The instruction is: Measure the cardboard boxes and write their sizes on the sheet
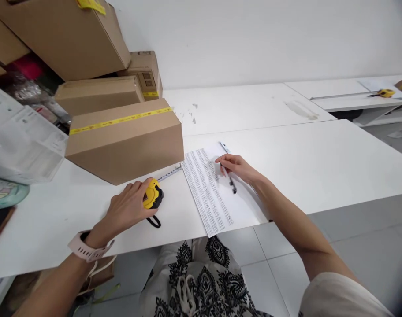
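My left hand [130,203] is wrapped round a yellow and black tape measure [151,193] on the white table. A short length of its blade [168,174] lies pulled out toward the paper, along the front of a taped cardboard box [128,145]. A black wrist loop [154,221] hangs from the tape measure. My right hand [236,167] is closed on a pen [230,180], whose dark end slants toward me above the sheet. Under it is the printed sheet [204,193], filled with columns of small figures. Part of its right side is covered by my hand and forearm.
More cardboard boxes [62,35] are stacked at the back left, beside a clear plastic bin [25,141]. A second tape measure [385,93] lies far right with its blade drawn out. The white table [287,167] ends in front of my legs.
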Motion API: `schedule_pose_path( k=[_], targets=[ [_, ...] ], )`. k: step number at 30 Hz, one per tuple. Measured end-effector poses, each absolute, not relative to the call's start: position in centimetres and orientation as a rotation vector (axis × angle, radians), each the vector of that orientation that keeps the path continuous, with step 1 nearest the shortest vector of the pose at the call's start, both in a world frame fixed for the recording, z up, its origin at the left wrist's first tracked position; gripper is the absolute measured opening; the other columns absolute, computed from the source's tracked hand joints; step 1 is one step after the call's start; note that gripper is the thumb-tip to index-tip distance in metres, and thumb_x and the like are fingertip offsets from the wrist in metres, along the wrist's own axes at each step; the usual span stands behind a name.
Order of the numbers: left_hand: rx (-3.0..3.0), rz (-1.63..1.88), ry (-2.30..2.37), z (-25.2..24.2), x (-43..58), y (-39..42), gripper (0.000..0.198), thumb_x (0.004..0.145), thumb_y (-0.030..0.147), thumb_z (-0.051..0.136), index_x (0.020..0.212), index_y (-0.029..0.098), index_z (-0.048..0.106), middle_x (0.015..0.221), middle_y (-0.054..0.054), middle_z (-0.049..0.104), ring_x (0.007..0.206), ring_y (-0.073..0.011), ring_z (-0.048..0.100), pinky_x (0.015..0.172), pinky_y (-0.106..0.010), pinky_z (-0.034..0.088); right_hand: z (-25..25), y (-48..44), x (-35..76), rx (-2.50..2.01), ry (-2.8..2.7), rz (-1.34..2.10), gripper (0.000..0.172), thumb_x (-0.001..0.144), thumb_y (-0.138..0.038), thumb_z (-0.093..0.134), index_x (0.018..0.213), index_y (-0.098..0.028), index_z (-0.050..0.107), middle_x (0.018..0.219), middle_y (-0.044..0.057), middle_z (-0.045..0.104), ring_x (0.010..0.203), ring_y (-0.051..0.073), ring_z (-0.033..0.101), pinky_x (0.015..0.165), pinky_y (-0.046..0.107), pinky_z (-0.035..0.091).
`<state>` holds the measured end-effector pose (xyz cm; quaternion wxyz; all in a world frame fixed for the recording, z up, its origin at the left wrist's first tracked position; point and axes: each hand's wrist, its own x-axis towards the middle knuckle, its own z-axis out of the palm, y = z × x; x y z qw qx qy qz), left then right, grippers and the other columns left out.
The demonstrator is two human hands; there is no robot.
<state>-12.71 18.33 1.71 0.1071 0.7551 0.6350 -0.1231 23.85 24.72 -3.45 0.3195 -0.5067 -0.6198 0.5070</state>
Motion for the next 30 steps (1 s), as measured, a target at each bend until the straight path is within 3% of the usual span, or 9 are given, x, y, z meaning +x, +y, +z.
schedule_pose_path(
  k=[3,5,9,12,14,17,20,24,30],
  targets=[
    [2.267,-0.352,1.881,1.5,-13.1,18.6,0.082,0.084,0.049,0.061,0.155,0.021,0.034,0.133,-0.016,0.063,0.124,-0.0410,0.055,0.086,-0.054,0.055,-3.5,23.8,25.2,-1.037,-1.273,1.580,0.035,0.085,-0.037,0.066,0.115,-0.019,0.068,0.097,0.009,0.075,0.089,0.022,0.071,0.086,0.041,0.055],
    [2.388,-0.294,1.878,1.7,-13.2,18.1,0.077,0.087,0.047,0.062,0.154,0.017,0.037,0.134,-0.019,0.062,0.125,-0.0448,0.055,0.097,-0.062,0.050,-3.7,23.0,25.5,-0.953,-1.214,1.589,0.041,0.080,-0.036,0.074,0.117,-0.022,0.067,0.101,0.008,0.076,0.094,0.022,0.072,0.090,0.041,0.055],
    [2.835,0.112,1.751,1.4,-10.6,15.9,0.065,0.097,0.042,0.056,0.148,0.006,0.040,0.147,-0.030,0.052,0.139,-0.0513,0.045,0.115,-0.075,0.021,-4.7,21.7,24.6,-0.982,-1.301,1.450,0.035,0.080,-0.048,0.080,0.099,-0.025,0.063,0.076,-0.001,0.068,0.071,0.016,0.062,0.075,0.036,0.051],
    [2.971,0.489,1.328,-0.7,-5.3,14.0,0.064,0.100,0.048,0.051,0.148,0.006,0.040,0.144,-0.027,0.057,0.138,-0.0421,0.050,0.120,-0.065,0.025,-5.2,20.9,23.5,-1.127,-1.381,1.334,0.041,0.092,-0.062,0.062,0.078,-0.024,0.053,0.060,-0.005,0.051,0.056,0.012,0.043,0.060,0.031,0.041],
    [2.977,0.536,1.005,-2.6,-1.3,13.1,0.070,0.100,0.054,0.051,0.145,0.002,0.042,0.143,-0.025,0.060,0.139,-0.0370,0.051,0.126,-0.055,0.023,-5.5,20.5,22.9,-1.182,-1.389,1.358,0.039,0.096,-0.061,0.056,0.081,-0.024,0.054,0.059,-0.006,0.047,0.055,0.012,0.039,0.057,0.029,0.037],
    [2.997,0.390,0.880,-4.8,3.1,12.8,0.087,0.094,0.064,0.056,0.144,-0.006,0.044,0.145,-0.030,0.057,0.142,-0.0419,0.048,0.127,-0.053,0.019,-5.7,20.2,22.4,-1.180,-1.380,1.444,0.032,0.087,-0.053,0.073,0.099,-0.025,0.062,0.073,-0.004,0.057,0.064,0.012,0.049,0.061,0.029,0.040],
    [3.003,0.232,0.918,-5.6,4.5,13.3,0.098,0.090,0.073,0.054,0.145,-0.008,0.044,0.149,-0.035,0.050,0.144,-0.0486,0.042,0.125,-0.058,0.019,-5.9,20.3,22.2,-1.253,-1.380,1.360,0.034,0.084,-0.053,0.075,0.092,-0.022,0.066,0.077,-0.001,0.058,0.066,0.013,0.050,0.062,0.029,0.041],
    [2.996,0.167,0.931,-5.8,4.3,13.9,0.098,0.089,0.074,0.051,0.146,-0.006,0.045,0.153,-0.034,0.046,0.146,-0.0523,0.036,0.122,-0.061,0.021,-6.2,20.5,22.0,-1.381,-1.395,1.142,0.038,0.092,-0.058,0.063,0.082,-0.021,0.061,0.067,-0.003,0.049,0.059,0.012,0.040,0.056,0.029,0.036],
    [2.977,0.151,0.936,-5.6,4.2,14.0,0.098,0.086,0.076,0.053,0.146,-0.001,0.047,0.154,-0.031,0.046,0.148,-0.0517,0.031,0.122,-0.061,0.020,-7.2,20.5,22.3,-1.283,-1.358,1.197,0.032,0.086,-0.051,0.074,0.096,-0.024,0.061,0.079,0.000,0.061,0.070,0.015,0.056,0.065,0.032,0.046]
  ],
)
